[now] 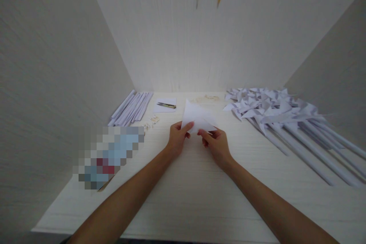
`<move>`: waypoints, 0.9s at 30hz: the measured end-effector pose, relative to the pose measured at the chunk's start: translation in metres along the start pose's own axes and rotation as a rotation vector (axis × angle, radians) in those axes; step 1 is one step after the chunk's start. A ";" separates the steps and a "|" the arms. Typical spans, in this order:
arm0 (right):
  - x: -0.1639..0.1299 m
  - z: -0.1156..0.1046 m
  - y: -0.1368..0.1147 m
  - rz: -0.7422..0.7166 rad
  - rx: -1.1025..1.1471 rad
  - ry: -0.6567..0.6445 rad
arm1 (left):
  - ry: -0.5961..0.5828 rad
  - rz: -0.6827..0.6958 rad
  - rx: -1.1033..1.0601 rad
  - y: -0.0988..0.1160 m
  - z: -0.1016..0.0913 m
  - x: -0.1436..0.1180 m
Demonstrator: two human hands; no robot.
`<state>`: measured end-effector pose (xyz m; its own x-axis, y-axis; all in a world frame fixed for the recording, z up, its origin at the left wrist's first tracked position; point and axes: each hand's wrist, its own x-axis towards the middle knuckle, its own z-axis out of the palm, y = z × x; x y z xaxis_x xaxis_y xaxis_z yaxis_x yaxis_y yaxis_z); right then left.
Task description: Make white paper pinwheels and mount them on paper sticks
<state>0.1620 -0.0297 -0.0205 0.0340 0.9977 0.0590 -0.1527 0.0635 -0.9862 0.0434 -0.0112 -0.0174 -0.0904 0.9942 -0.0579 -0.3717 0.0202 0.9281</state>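
Note:
A white sheet of paper [197, 118], folded into a triangle, is held up just above the middle of the pale wooden table [200, 190]. My left hand [177, 137] pinches its lower left edge between thumb and fingers. My right hand [215, 143] pinches its lower right edge. Both hands are close together, nearly touching.
A pile of finished white paper pinwheels on rolled sticks [286, 116] fills the right side. Rolled white paper sticks [131, 108] lie at the back left, small scissors [166, 105] on a paper square beside them. A blurred patch [110, 156] lies front left. Walls enclose three sides.

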 end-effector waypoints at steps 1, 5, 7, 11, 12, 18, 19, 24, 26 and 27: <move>0.000 0.000 0.000 -0.014 -0.003 0.017 | -0.019 0.008 0.025 0.000 0.000 0.000; 0.001 -0.002 0.001 -0.064 0.035 0.092 | -0.112 0.010 0.114 -0.003 0.001 -0.002; 0.002 -0.003 0.002 -0.060 0.035 0.078 | -0.146 -0.005 0.137 -0.003 0.001 -0.003; 0.002 -0.003 0.002 -0.037 -0.024 0.009 | -0.118 -0.021 0.051 0.000 0.004 -0.006; 0.001 -0.003 0.002 -0.033 -0.034 -0.007 | -0.105 -0.031 0.005 0.001 0.004 -0.007; 0.001 0.000 -0.002 0.012 -0.067 -0.058 | -0.091 -0.043 -0.159 0.006 0.006 -0.007; 0.001 0.000 -0.003 0.019 -0.071 -0.060 | -0.089 -0.042 -0.169 0.006 0.006 -0.007; 0.001 0.001 -0.003 0.033 -0.075 -0.087 | -0.070 -0.027 -0.180 0.005 0.005 -0.007; 0.002 0.000 -0.002 0.029 -0.087 -0.088 | -0.066 -0.024 -0.174 0.005 0.006 -0.007; 0.002 0.000 -0.001 0.027 -0.094 -0.087 | -0.064 -0.022 -0.172 0.005 0.006 -0.008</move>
<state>0.1621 -0.0281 -0.0189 -0.0550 0.9976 0.0415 -0.0590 0.0382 -0.9975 0.0476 -0.0180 -0.0099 -0.0236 0.9985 -0.0491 -0.5259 0.0293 0.8501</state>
